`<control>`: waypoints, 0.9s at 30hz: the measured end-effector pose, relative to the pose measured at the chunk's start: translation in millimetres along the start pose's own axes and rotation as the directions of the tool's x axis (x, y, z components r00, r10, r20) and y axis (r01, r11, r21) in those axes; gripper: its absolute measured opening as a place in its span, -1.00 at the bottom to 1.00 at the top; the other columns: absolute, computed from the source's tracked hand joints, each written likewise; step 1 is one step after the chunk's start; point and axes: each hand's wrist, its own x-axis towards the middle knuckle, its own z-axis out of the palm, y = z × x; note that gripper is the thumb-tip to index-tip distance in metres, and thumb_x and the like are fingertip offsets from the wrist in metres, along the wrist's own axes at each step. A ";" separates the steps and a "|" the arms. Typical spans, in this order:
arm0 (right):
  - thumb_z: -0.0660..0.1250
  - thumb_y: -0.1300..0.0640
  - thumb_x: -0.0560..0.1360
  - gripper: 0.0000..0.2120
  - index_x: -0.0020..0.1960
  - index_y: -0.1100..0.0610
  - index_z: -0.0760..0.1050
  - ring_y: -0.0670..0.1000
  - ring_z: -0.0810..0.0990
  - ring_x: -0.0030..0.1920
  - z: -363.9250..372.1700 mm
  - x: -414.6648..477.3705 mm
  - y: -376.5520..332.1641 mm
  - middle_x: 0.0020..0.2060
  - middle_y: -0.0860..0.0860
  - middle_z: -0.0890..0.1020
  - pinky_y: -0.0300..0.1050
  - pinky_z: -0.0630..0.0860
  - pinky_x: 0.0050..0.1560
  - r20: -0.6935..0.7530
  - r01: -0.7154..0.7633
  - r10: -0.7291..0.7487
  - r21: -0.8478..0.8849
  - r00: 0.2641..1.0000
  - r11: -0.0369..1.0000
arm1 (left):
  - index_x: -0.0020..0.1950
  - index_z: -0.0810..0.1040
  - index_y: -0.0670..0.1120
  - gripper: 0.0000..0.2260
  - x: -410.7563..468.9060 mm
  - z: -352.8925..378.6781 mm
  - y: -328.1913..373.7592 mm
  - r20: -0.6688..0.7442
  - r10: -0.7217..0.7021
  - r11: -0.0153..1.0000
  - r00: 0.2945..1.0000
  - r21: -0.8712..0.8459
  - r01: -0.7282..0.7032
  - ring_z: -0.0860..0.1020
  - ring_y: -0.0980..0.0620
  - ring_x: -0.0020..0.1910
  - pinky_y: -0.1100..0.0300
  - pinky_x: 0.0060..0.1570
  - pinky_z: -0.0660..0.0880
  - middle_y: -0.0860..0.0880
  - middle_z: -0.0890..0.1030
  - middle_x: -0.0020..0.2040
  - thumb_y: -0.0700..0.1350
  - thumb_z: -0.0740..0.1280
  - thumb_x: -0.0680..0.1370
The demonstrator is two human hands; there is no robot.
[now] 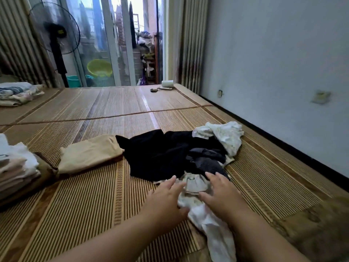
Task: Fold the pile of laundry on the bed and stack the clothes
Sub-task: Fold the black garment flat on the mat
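**Step in Hand: Taking Next Garment From Pile**

Rests left hand [166, 197] and right hand [221, 193] on pale patterned garment [194, 187], fingers straight, spread, pinching nothing; firmness of contact unclear through blur. Lies at near edge of unfolded pile [205, 161], against black garment [151, 154], on bamboo mat [85, 214]. Next: draw clear, smooth flat, fold, then carry left to folded stack [17, 167] beside beige folded garment [88, 156].

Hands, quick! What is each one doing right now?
Left hand: open, fingers straight, on the pale garment, holding nothing.
Right hand: open, fingers straight, on the same garment, holding nothing.
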 end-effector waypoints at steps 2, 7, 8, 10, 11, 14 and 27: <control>0.25 -0.20 0.50 -0.32 0.54 -0.13 0.07 0.06 0.11 0.52 -4.3 11.4 9.1 0.55 -0.01 0.11 0.10 0.16 0.46 0.024 0.030 -0.030 0.005 0.999 1.000 | 0.53 0.11 0.21 -0.37 9.5 6.1 3.0 0.010 -0.032 0.999 0.999 -0.028 0.032 0.05 0.07 0.55 -0.09 0.49 0.13 0.10 0.04 0.59 0.17 0.29 0.52; 0.26 -0.17 0.50 -0.35 0.53 -0.10 0.14 0.03 0.16 0.50 -6.0 38.9 12.1 0.52 0.00 0.20 0.06 0.17 0.47 -0.037 0.096 -0.094 0.058 0.995 0.994 | 0.51 0.17 0.26 -0.41 48.6 10.2 4.4 0.042 -0.077 0.997 0.996 -0.006 0.078 0.02 -0.06 0.56 -0.07 0.49 0.11 0.00 -0.09 0.60 0.17 0.30 0.51; 0.25 -0.17 0.51 -0.36 0.53 -0.11 0.14 0.03 0.16 0.50 -4.9 42.7 10.8 0.52 -0.01 0.20 0.07 0.16 0.47 -0.041 0.102 -0.100 0.054 0.994 0.993 | 0.50 0.20 0.25 -0.42 59.5 10.0 4.8 0.045 -0.104 0.994 0.994 -0.015 0.105 0.03 -0.08 0.55 -0.08 0.49 0.12 -0.01 -0.10 0.60 0.17 0.31 0.51; 0.23 -0.18 0.52 -0.39 0.52 -0.14 0.14 0.02 0.16 0.50 -3.4 47.3 5.5 0.52 -0.05 0.20 0.12 0.13 0.47 -0.053 0.100 -0.098 0.025 0.994 0.995 | 0.51 0.24 0.16 -0.42 76.6 5.5 4.5 0.033 -0.161 0.986 0.986 -0.042 0.162 0.08 -0.08 0.54 -0.05 0.48 0.15 -0.04 -0.01 0.60 0.16 0.31 0.51; 0.22 -0.18 0.52 -0.40 0.51 -0.15 0.14 0.02 0.15 0.50 -2.9 48.5 3.5 0.51 -0.06 0.19 0.16 0.10 0.46 -0.057 0.093 -0.092 0.007 0.994 0.996 | 0.52 0.25 0.10 -0.43 83.6 3.0 4.0 0.023 -0.182 0.981 0.983 -0.065 0.183 0.11 -0.05 0.54 0.00 0.48 0.16 -0.05 0.08 0.59 0.15 0.29 0.53; 0.20 -0.17 0.53 -0.42 0.51 -0.18 0.11 -0.01 0.11 0.51 -3.0 50.4 0.4 0.50 -0.11 0.19 0.29 -0.01 0.43 -0.076 0.086 -0.087 -0.018 0.993 0.996 | 0.51 0.30 0.00 -0.51 87.9 -7.9 2.2 -0.031 -0.182 0.970 0.983 -0.171 0.174 0.21 0.03 0.51 0.20 0.42 0.16 -0.02 0.29 0.52 0.05 0.26 0.59; 0.27 0.18 0.45 -0.55 0.26 -0.20 0.49 0.00 0.14 0.50 -7.6 39.2 -55.4 0.47 -0.13 0.28 0.27 0.01 0.44 -0.053 0.274 -0.270 0.109 0.961 0.956 | -0.23 0.68 0.25 -0.60 -18.2 -92.8 -14.4 -0.111 0.012 0.845 0.994 -0.531 -0.069 0.62 0.26 -0.18 0.33 -0.05 0.51 0.21 0.67 -0.25 -0.28 0.37 0.53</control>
